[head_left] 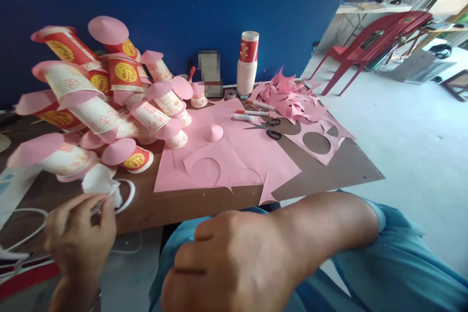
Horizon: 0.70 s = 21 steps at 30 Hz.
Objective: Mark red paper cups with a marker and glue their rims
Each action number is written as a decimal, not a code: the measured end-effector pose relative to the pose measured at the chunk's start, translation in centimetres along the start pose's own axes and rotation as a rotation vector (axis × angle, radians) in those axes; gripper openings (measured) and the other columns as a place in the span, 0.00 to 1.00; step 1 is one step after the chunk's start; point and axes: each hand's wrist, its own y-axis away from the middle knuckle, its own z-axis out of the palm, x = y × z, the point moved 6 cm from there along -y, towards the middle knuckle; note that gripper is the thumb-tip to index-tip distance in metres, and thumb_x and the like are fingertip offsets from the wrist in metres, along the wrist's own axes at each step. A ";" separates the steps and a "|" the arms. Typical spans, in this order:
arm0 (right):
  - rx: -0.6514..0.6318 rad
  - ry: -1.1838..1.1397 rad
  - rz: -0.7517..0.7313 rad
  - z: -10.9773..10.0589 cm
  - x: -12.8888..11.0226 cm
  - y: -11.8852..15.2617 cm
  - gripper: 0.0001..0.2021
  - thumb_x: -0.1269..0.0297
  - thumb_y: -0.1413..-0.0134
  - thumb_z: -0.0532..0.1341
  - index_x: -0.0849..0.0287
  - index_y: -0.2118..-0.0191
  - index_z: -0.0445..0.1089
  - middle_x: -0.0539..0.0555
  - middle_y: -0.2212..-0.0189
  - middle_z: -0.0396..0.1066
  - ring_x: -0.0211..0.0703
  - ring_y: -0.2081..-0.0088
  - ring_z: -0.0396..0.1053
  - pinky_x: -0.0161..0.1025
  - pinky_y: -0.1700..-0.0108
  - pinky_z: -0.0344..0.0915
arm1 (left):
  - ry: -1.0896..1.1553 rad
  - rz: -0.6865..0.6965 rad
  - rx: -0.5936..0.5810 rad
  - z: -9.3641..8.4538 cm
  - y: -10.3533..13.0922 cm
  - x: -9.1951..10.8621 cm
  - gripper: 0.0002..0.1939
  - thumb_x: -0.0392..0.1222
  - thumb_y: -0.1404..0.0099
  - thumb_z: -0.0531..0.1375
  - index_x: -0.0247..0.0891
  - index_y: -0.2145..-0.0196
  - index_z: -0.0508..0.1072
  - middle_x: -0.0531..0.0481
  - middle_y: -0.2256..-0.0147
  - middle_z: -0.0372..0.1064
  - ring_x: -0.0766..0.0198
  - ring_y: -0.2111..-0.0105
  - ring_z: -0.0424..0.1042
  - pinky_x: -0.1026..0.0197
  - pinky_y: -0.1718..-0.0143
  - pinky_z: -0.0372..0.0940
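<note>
At the table's near left edge, my left hand [82,234] is closed with thumb and fingers together on a white crumpled tissue-like piece [100,180]. A white ring-shaped loop [126,196] shows just beside it. Close to the camera, my right hand [234,258] is curled over my lap, back of the hand up; its fingertips and anything in them are hidden. Behind my left hand are stacked paper cups [104,117], red or white, capped with pink paper cones [108,30]. One loose pink cone [214,132] sits on pink paper sheets [241,156].
Black-handled scissors [268,127] lie by several markers [252,113]. Pink scraps [287,95] are heaped at the back right, near a tall cup stack [247,63]. A cut-out sheet [316,143] lies at right. A red plastic chair [365,48] stands beyond the table.
</note>
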 end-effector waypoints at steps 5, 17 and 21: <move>0.119 0.052 -0.125 -2.5 5.0 -1.4 0.15 0.65 0.22 0.57 0.48 0.45 0.82 0.46 0.67 0.81 0.34 0.70 0.75 0.35 0.71 0.72 | -0.068 0.112 -0.120 0.9 0.1 0.6 0.02 0.43 0.28 0.65 0.46 0.61 0.75 0.50 0.66 0.79 0.53 0.66 0.76 0.54 0.60 0.67; 0.013 -0.013 0.796 1.7 26.8 8.2 0.14 0.69 0.30 0.64 0.53 0.46 0.84 0.57 0.49 0.87 0.54 0.49 0.85 0.47 0.48 0.80 | 0.013 0.022 0.008 2.2 0.8 -2.0 0.14 0.52 0.32 0.66 0.45 0.64 0.66 0.48 0.66 0.74 0.50 0.66 0.72 0.53 0.63 0.66; 0.057 -0.016 0.865 2.5 27.7 8.6 0.17 0.71 0.31 0.64 0.54 0.42 0.82 0.59 0.44 0.84 0.54 0.46 0.83 0.50 0.44 0.80 | 0.003 0.040 0.115 2.4 1.5 -2.9 0.12 0.50 0.33 0.67 0.44 0.66 0.69 0.45 0.64 0.73 0.47 0.58 0.73 0.44 0.50 0.69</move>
